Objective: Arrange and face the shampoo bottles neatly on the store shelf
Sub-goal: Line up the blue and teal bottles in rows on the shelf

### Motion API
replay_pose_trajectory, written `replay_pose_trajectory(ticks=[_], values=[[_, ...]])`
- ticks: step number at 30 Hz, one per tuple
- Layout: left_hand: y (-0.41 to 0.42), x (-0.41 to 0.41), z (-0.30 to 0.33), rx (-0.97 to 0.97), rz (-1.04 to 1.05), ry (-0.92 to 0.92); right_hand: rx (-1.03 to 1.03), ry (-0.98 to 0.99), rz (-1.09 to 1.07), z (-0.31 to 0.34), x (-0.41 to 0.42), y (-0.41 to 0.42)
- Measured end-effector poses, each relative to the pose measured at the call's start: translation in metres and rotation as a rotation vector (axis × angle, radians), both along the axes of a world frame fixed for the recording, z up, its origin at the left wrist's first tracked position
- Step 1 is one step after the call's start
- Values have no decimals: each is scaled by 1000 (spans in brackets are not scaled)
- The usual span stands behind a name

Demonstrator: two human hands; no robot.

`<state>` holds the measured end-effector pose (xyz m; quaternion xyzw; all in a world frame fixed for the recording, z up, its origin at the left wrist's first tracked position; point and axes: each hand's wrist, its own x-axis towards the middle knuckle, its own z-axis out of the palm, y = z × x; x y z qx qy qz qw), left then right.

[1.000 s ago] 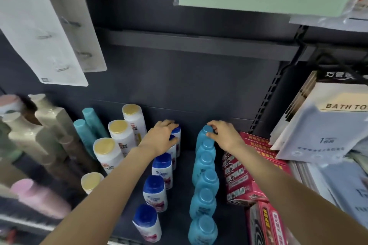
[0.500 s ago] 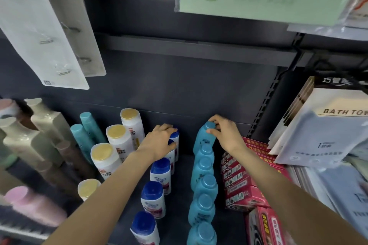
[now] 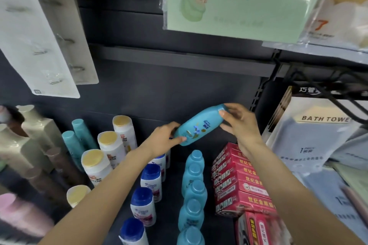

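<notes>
Head view.
- Teal shampoo bottle (image 3: 199,125) is now off the shelf (image 3: 169,195) and in the air above the back of the teal row. 0.5 s ago it stood upright at the rear of that row with only the right hand on its cap; 1 s ago both hands were low among the bottle tops.
- Bottle lies tilted, cap end up toward the right, base down toward the left, printed label facing the camera.
- Right hand (image 3: 239,125) grips the cap end, fingers curled round it. Left hand (image 3: 165,139) has left the blue-capped white bottles (image 3: 148,191) and now holds the base end, thumb along the underside.
- Row of teal bottles (image 3: 192,195) left on the shelf: 5 caps visible, running from mid-shelf to the front edge. Gap open at the back of that row where the lifted one stood.
- Left of them, the blue-capped row, then gold-capped white bottles (image 3: 107,145) toward the shelf's left side. Red boxes (image 3: 239,181) just beside the teal row on the right.

Judgement: the bottle looks pulled for a label check or turn. Facing step is mid-way; it has yet to go back upright, label outward, probably in the rear gap. Risk: knocking the standing teal caps on the way down.
</notes>
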<state>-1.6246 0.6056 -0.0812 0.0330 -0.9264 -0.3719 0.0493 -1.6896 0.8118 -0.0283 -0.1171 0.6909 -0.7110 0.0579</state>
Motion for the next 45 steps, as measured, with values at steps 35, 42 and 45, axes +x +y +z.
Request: replay_pose_trajectory(ticks=[35, 42, 45], values=[[2, 47, 37, 921, 165, 224, -538, -392, 245, -18, 17, 14], [9, 57, 43, 702, 65, 376, -602, -376, 280, -22, 17, 18], [10, 58, 44, 685, 54, 393, -592, -395, 268, -23, 17, 18]])
